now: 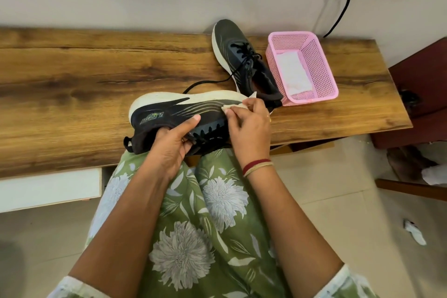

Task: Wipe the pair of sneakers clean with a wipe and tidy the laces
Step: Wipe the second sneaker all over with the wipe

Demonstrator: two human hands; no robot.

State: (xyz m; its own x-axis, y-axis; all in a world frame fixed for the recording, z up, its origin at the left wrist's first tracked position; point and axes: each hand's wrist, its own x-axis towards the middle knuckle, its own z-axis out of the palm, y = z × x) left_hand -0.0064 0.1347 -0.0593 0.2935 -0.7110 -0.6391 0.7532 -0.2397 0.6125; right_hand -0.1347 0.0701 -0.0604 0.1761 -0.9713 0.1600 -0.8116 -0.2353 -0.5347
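Left hand [169,150] grips the sneaker [169,110] at its collar; right hand [251,126] pinches the wipe [235,106] against its side. Its length runs crosswise, heel left, toe nearer the right hand.

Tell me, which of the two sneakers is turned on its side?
The near sneaker, gripped by the left hand, white sole facing away; the far sneaker sits upright by the pink basket.
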